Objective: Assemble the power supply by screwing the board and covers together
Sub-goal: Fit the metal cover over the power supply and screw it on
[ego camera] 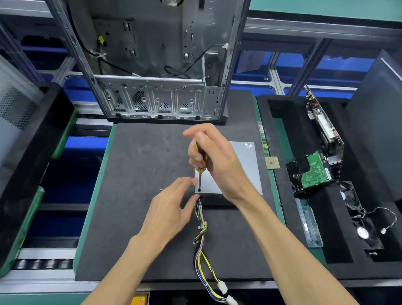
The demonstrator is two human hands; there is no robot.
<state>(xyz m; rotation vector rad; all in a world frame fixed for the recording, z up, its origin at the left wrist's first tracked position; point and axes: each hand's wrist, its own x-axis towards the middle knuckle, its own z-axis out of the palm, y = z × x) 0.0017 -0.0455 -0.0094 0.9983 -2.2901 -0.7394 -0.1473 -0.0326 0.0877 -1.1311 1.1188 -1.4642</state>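
The grey power supply (248, 169) lies flat on the dark foam mat (135, 186), its metal cover facing up. A bundle of yellow, purple and black cables (201, 244) trails from its near-left corner toward me and ends in white plugs (231, 302). My right hand (217, 160) grips a yellow-and-black screwdriver (200, 171) upright, its tip on the cover's near-left corner. My left hand (174, 207) rests beside that corner, its fingertips against the power supply's edge where the cables come out. The screw under the tip is too small to make out.
An open computer case (156, 55) stands at the mat's far edge. A black foam tray (330, 212) on the right holds a green circuit board (315, 172), upright cards (325, 125), fans (366, 230) and a clear plastic box (310, 222). A small chip (272, 163) lies by the tray.
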